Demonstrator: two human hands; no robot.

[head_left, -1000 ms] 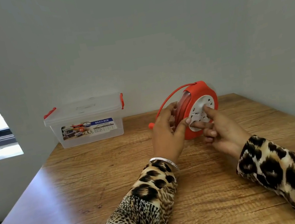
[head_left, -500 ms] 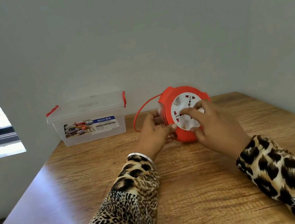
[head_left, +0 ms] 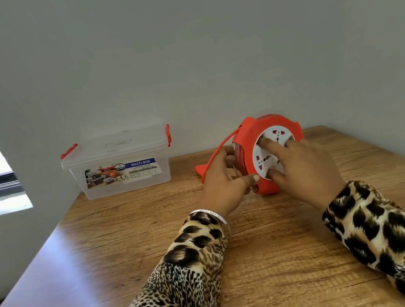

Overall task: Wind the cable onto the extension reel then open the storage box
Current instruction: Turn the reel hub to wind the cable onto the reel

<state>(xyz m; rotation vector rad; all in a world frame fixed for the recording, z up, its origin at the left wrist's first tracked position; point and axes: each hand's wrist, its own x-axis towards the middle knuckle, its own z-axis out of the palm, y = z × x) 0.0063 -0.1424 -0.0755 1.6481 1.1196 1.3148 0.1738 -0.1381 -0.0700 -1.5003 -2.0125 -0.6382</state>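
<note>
Extension reel [head_left: 265, 185]: it stood on edge on the wooden bench [head_left: 131, 247], near the far right corner, with the white socket face [head_left: 264, 158] turned toward the person.
Left hand [head_left: 224, 182]: it was closed around the reel's left rim, thumb in front and the fingers [head_left: 228, 151] behind the housing.
Right hand [head_left: 303, 162]: it lay spread on the socket face, two fingers [head_left: 265, 142] pressed into the recesses; it pressed but did not grip anything.
Cable [head_left: 218, 150]: one short orange length ran from the top of the reel down to the left, ending in the plug [head_left: 200, 170] on the bench. How much cable was already wound inside could not be seen well; probably most of it.
Handling of the reel: hard plastic, rigid and likely light, so it could tip when it is turned. It seemed best to hold the rim firmly and turn by the recesses of the face.
Handling of the cable: soft and flexible; it should be guided by the hand so it does not twist.
Storage box [head_left: 122, 164]: clear plastic, lid closed, against the wall, well apart to the left. The red clips [head_left: 168, 134] at the ends looked like the right place to take hold.
</note>
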